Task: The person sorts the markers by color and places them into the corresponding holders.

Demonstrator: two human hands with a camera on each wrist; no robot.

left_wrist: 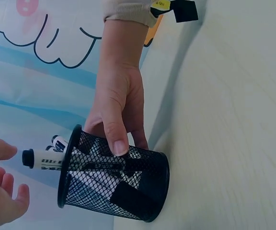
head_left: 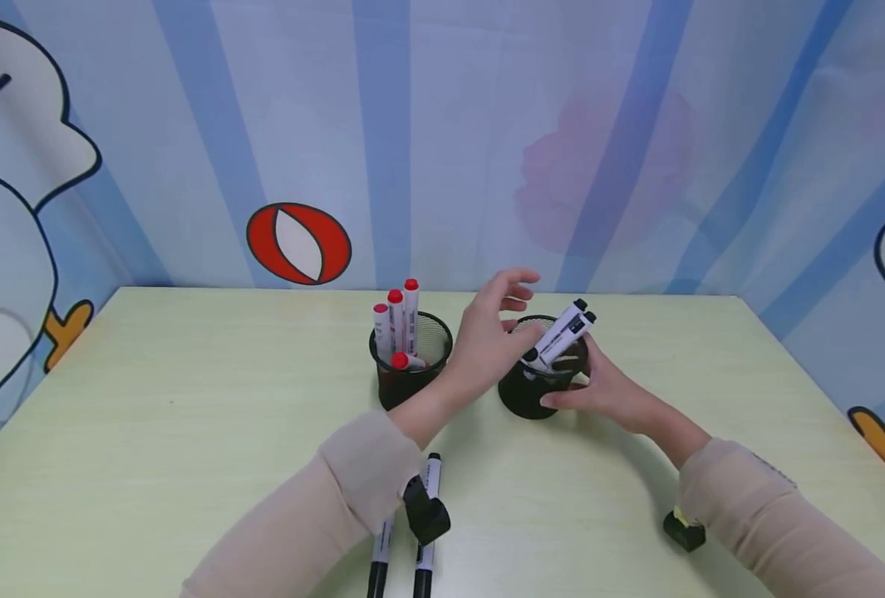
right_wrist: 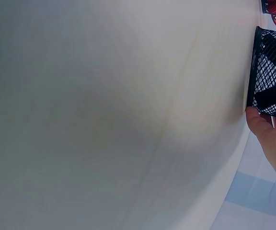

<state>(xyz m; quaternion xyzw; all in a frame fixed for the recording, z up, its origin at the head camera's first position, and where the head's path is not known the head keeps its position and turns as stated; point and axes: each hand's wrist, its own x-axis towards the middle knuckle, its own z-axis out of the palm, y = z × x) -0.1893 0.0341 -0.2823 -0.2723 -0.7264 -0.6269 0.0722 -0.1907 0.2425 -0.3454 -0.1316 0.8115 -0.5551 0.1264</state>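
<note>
A black mesh pen cup (head_left: 535, 390) stands on the table, and my right hand (head_left: 614, 386) grips it from the right, thumb on the near side. White markers (head_left: 562, 334) with black caps lean out over its rim. In the left wrist view, the thumb of that hand presses the mesh of the cup (left_wrist: 114, 177). My left hand (head_left: 490, 332) hovers at the cup's left rim with its fingers loosely bent and nothing in them. Its fingers (left_wrist: 4, 149) are just apart from the black end of a marker (left_wrist: 44, 159) sticking out of the cup.
Just left stands a second mesh cup (head_left: 405, 386) with several red-capped markers (head_left: 395, 320). Two black-capped markers (head_left: 425, 556) lie on the table (head_left: 188, 465) near the front, partly hidden under my left forearm. A printed curtain (head_left: 457, 149) hangs behind the table's back edge.
</note>
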